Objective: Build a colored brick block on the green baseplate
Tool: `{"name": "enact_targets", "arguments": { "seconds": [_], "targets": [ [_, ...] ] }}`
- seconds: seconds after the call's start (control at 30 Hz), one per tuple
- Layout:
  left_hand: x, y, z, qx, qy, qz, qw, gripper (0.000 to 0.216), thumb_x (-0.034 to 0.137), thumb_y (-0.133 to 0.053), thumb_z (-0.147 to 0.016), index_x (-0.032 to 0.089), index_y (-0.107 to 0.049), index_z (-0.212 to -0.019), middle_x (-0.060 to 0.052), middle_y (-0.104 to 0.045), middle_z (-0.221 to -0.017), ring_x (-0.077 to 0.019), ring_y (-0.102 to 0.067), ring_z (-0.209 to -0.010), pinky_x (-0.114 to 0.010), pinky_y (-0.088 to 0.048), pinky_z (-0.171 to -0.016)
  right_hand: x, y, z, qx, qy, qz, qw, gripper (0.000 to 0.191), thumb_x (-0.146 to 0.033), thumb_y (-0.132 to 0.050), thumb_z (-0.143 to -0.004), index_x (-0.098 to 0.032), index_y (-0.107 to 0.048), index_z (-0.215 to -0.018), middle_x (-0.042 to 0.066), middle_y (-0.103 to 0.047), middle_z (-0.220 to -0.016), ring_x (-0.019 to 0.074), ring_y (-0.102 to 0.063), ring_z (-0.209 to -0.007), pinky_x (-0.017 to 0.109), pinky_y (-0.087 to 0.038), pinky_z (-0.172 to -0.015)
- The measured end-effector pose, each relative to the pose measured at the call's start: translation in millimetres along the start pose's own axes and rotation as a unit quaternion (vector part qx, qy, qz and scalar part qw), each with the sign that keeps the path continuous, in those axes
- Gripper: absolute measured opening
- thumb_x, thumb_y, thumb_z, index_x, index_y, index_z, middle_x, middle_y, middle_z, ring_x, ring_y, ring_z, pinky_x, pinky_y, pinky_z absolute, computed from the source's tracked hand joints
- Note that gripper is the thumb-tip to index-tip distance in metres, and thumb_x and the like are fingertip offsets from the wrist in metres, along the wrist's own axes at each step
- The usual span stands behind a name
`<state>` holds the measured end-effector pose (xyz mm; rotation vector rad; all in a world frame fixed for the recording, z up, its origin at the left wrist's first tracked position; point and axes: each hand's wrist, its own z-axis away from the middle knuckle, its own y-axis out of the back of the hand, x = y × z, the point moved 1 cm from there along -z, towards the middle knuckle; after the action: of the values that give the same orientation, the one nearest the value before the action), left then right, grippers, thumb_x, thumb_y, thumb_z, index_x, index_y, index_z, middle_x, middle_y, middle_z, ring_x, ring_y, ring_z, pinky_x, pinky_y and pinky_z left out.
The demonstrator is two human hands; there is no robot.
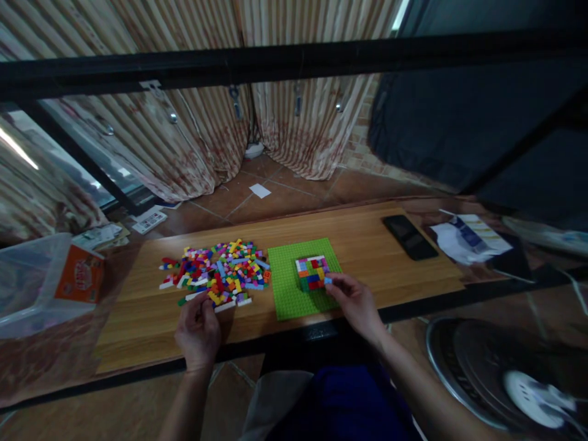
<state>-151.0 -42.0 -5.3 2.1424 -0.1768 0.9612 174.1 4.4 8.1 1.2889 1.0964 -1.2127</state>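
A green baseplate (287, 288) lies on the wooden table, with a small block of stacked coloured bricks (311, 273) built on its right half. My right hand (356, 303) rests at the block's near right corner, fingers pinched on a small light-blue brick (327, 280) against the build. A heap of loose coloured bricks (215, 272) spreads to the left of the plate. My left hand (198, 331) sits at the heap's near edge, fingers curled together over the bricks there; what they hold, if anything, is hidden.
A black phone (410, 236) lies at the table's right, with papers (468, 240) beyond it. A clear plastic bin (32, 288) with an orange box (80, 274) stands at the left. A fan (509, 373) sits on the floor, right.
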Motion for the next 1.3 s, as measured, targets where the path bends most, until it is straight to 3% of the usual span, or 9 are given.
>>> {"name": "enact_targets", "arguments": {
  "seconds": [0.2,0.33,0.6,0.9,1.3],
  "targets": [
    [0.6,-0.5,-0.9,-0.006,-0.007,-0.014,1.0,0.026,0.031,-0.053,-0.086,0.016,-0.069,-0.099,-0.009,-0.07,-0.094,-0.0204,-0.066,-0.082,-0.032,-0.052,-0.076,-2.8,30.1,-16.8,0.035,0.016,0.078,0.996,0.035,-0.046,-0.066,-0.079,-0.018,-0.068,-0.1,0.007,-0.073,-0.089,0.022,-0.067,-0.084,0.035,-0.051,-0.077],
    [-0.2,-1.6,-1.5,0.0,-0.017,-0.018,1.0,0.026,0.031,-0.053,-0.086,0.016,-0.069,-0.1,-0.009,-0.07,-0.093,-0.0202,-0.066,-0.081,-0.032,-0.052,-0.075,-8.2,28.9,-30.5,0.026,0.068,0.154,0.985,0.03,-0.041,-0.061,-0.083,-0.018,-0.069,-0.102,0.008,-0.073,-0.093,0.0228,-0.068,-0.085,0.037,-0.051,-0.08],
    [-3.3,-2.9,-1.3,0.008,-0.04,-0.032,0.999,0.028,0.033,-0.053,-0.087,0.015,-0.069,-0.101,-0.01,-0.07,-0.093,-0.0206,-0.066,-0.08,-0.032,-0.052,-0.073,-4.3,19.4,-49.4,-0.005,0.113,0.193,0.975,0.022,-0.033,-0.06,-0.084,-0.022,-0.072,-0.098,0.007,-0.071,-0.097,0.0204,-0.065,-0.085,0.034,-0.051,-0.077],
    [1.5,-2.5,-1.2,0.014,-0.06,-0.029,0.998,0.026,0.031,-0.054,-0.086,0.014,-0.068,-0.099,-0.009,-0.07,-0.091,-0.0193,-0.066,-0.079,-0.03,-0.053,-0.073,-0.2,13.8,-62.9,-0.043,0.098,0.206,0.973,0.021,-0.029,-0.062,-0.083,-0.024,-0.074,-0.099,0.004,-0.07,-0.09,0.0186,-0.064,-0.082,0.033,-0.05,-0.078],
    [0.3,-2.8,-0.4,0.004,-0.03,-0.044,0.999,0.028,0.033,-0.054,-0.086,0.016,-0.069,-0.103,-0.009,-0.071,-0.095,-0.0206,-0.066,-0.082,-0.032,-0.053,-0.076,8.3,14.7,-73.9,-0.091,0.049,0.232,0.967,0.024,-0.031,-0.065,-0.078,-0.026,-0.075,-0.099,0.003,-0.072,-0.09,0.0192,-0.065,-0.082,0.033,-0.05,-0.075]
  ]
}}
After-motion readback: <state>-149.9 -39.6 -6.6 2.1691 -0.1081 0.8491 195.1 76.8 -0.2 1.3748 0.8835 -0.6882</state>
